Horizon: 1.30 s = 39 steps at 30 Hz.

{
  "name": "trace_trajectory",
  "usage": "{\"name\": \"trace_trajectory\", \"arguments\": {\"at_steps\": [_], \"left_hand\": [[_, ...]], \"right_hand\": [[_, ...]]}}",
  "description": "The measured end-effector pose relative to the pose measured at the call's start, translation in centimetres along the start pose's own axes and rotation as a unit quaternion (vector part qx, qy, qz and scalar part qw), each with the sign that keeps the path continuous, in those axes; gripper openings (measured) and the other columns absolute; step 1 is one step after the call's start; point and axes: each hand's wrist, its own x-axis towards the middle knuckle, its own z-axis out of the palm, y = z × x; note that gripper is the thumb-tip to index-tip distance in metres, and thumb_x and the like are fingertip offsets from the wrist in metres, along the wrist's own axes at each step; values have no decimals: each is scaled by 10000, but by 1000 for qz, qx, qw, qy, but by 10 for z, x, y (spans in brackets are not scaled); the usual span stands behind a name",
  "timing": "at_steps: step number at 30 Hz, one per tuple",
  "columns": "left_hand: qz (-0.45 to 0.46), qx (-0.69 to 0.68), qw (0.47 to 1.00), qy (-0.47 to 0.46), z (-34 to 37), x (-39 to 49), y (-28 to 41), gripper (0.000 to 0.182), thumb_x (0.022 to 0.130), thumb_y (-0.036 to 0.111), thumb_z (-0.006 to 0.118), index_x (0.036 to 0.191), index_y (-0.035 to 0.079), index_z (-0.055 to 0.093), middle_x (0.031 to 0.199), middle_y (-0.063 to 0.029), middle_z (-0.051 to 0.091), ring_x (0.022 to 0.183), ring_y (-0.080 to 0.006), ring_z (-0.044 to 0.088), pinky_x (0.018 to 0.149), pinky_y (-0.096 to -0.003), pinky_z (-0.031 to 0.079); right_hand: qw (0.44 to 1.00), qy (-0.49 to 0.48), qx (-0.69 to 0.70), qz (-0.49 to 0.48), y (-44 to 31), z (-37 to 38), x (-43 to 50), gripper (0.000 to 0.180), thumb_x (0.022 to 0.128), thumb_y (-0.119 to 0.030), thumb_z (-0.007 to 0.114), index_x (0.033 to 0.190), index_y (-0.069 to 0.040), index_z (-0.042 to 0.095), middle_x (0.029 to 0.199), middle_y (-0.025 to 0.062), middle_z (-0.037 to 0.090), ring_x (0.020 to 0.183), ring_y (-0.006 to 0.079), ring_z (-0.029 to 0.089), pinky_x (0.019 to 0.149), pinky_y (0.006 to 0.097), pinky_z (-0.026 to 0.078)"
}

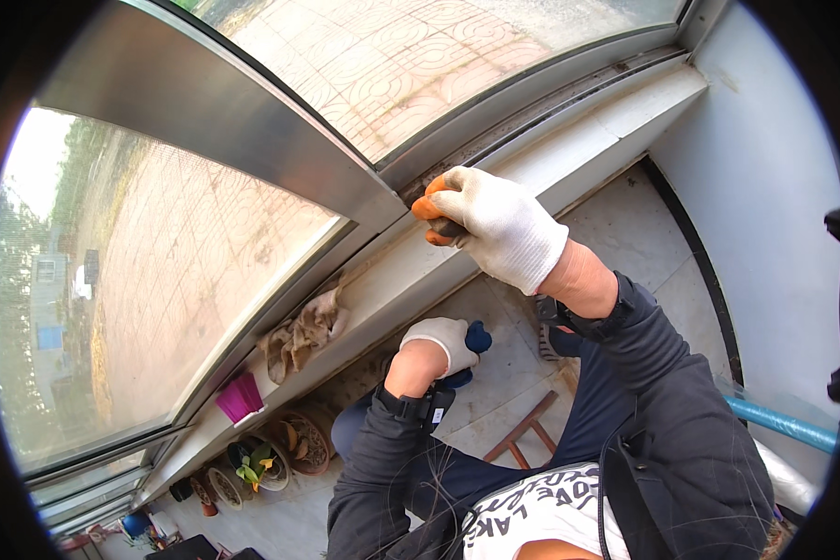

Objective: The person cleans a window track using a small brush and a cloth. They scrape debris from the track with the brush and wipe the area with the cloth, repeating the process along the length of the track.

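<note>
My right hand [493, 220], in a white knitted glove with orange coated fingertips, is curled over the sliding window's bottom track [427, 185]. Dirt lies along that track, beside the metal frame post [364, 185]. A small dark patch shows between the curled fingers; whether it is a held thing or soiled glove I cannot tell. Lower down, in front of the sill wall, my left hand [444, 343] wears a like glove and is closed around a dark blue object [478, 337], which sticks out at both ends of the fist. Its kind is unclear.
On the white sill [420, 252] lie a crumpled dirty rag [304, 336] and a purple plastic pot [239, 397]. Several potted plants [255, 462] line the wall at lower left. Between my legs stands a brown stool frame [525, 434]. A blue pipe [780, 422] is at right.
</note>
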Motion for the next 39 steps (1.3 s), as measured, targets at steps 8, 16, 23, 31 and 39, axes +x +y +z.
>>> {"name": "trace_trajectory", "arguments": {"at_steps": [8,16,23,31,39], "left_hand": [[-7,4,1000,1,-1,-4,-1,584,808,477,723,1190,35,710,1101,-217,746,1062,-391,706,925,-444,551],[9,-5,1000,26,-2,-9,1,496,804,392,704,1125,15,736,1043,-224,753,999,-400,721,871,-460,574],[-3,2,1000,12,0,-6,1,567,810,463,717,1169,25,713,1076,-220,750,1042,-392,714,912,-448,556],[2,3,1000,1,0,-3,4,568,813,467,715,1168,24,712,1067,-221,750,1034,-395,715,911,-450,555],[3,10,1000,1,0,1,5,564,816,466,715,1172,29,710,1080,-220,749,1042,-392,713,913,-448,554]], "right_hand": [[999,23,-34,-18,-1,-1,5,288,804,63,771,1077,-7,712,1019,165,674,910,350,703,783,389,602],[999,11,-33,-27,6,-7,12,287,813,78,754,1076,-15,688,1037,157,654,911,345,701,793,385,602],[999,29,-25,8,8,-14,14,238,863,48,752,1077,-29,682,1040,137,650,917,326,702,813,374,594],[1000,-4,8,21,17,-23,12,326,847,-23,812,1140,-62,676,1123,129,649,985,334,685,856,388,576],[999,-12,43,-3,12,-7,7,267,858,84,719,1102,-19,689,1085,156,640,947,332,694,791,377,601]]}}
